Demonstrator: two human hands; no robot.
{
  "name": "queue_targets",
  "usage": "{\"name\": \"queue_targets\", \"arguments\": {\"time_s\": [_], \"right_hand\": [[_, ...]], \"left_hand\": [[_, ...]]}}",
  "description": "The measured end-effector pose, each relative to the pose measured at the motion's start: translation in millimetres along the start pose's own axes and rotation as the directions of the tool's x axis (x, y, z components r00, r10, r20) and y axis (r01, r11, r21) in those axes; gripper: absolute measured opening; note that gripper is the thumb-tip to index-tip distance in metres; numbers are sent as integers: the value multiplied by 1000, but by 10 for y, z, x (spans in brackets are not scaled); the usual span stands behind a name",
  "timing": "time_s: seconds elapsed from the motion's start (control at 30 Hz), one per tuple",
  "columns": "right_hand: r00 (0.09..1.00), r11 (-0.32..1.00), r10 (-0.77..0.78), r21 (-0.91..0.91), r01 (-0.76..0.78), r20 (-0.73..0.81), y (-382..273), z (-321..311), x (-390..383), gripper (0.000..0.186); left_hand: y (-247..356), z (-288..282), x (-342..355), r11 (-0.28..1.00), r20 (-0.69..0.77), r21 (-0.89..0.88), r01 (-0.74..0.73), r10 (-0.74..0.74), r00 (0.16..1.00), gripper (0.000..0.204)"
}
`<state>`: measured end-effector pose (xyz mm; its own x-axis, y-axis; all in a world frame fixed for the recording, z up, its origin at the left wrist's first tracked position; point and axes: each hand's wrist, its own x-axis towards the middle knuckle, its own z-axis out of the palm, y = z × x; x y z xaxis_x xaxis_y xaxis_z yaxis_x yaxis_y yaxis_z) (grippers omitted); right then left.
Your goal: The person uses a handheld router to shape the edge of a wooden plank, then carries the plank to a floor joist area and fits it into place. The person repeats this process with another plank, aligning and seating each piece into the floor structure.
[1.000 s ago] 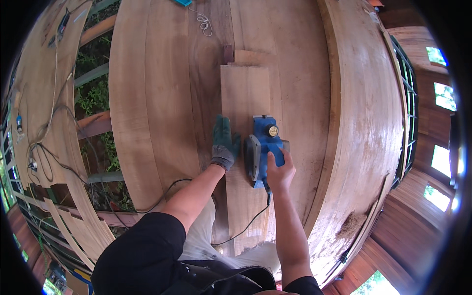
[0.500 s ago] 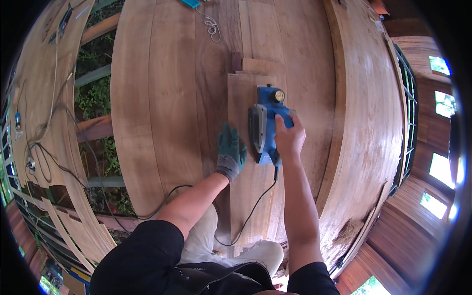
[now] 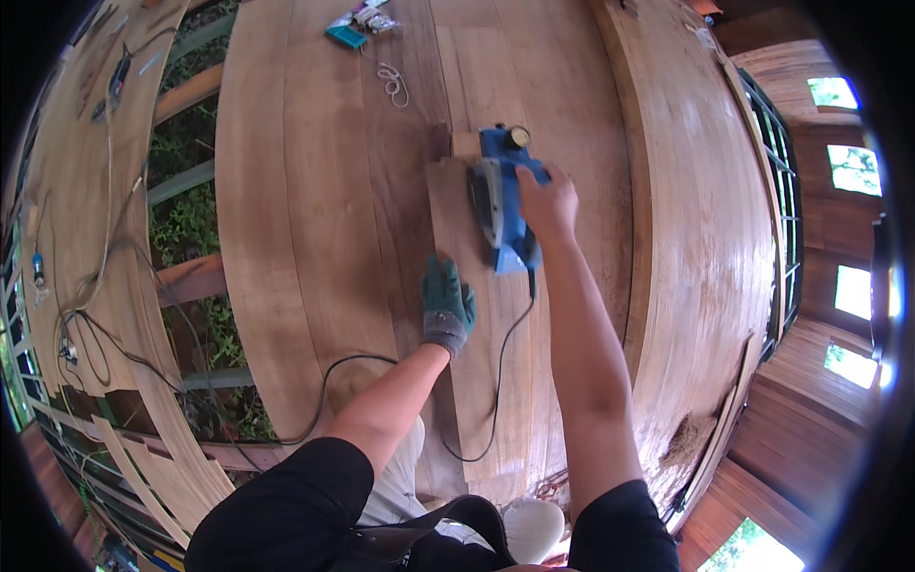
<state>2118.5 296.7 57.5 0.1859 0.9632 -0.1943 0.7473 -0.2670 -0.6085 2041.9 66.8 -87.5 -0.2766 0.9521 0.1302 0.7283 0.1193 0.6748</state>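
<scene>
My right hand [image 3: 550, 205] is bare and wrapped round the rear handle of a blue electric planer [image 3: 510, 210]. The planer rests on a loose wooden board [image 3: 477, 353] that runs away from me over the plank floor. In a green and grey work glove, my left hand [image 3: 446, 303] lies with its fingers stretched over the board's left edge, nearer to me than the planer. A black power cord [image 3: 505, 381] leaves the planer's back end and loops over the board. A small wood block [image 3: 466, 145] sits at the board's far end, partly hidden by the planer.
Gaps between joists at the left show green plants [image 3: 195, 224] below. Several cables [image 3: 91, 329] lie on the boards there. A teal box [image 3: 345, 36] and a white string [image 3: 393, 86] lie at the far side. Wood shavings [image 3: 688, 440] are heaped at the lower right.
The planer has moved forward along the board in my right hand, to its far end. My left hand stays on the board's left edge. The whole view has shifted a little.
</scene>
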Motion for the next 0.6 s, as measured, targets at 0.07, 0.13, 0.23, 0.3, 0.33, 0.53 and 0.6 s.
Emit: {"name": "queue_targets", "arguments": {"time_s": [0.07,0.13,0.23,0.3,0.33,0.53,0.6], "right_hand": [[997,985,55,159,-61,45,404,-285,-540,41],[991,975,126,183,-130,34,810,-575,-1185,43],[961,950,272,143,-277,53,1388,-1012,-2233,42],[970,968,234,74,-238,61,1737,-1248,-2916,39],[986,987,156,23,-157,53,1899,-1285,-3156,38],[950,948,294,97,-304,106,2396,-1229,-4156,42],[956,960,259,76,-270,135,2346,-1142,-4166,43]], "left_hand": [[-24,42,-29,1000,19,3,30,-30,999,77],[-49,108,-45,998,46,26,61,-62,997,74],[-70,129,-64,997,45,-21,76,-75,996,71],[-77,69,-22,999,3,10,34,-34,999,70],[-84,38,53,998,41,20,57,-57,998,70],[-360,16,681,987,-101,98,131,-121,988,77],[-445,91,715,982,-53,125,144,-138,989,76]]}}
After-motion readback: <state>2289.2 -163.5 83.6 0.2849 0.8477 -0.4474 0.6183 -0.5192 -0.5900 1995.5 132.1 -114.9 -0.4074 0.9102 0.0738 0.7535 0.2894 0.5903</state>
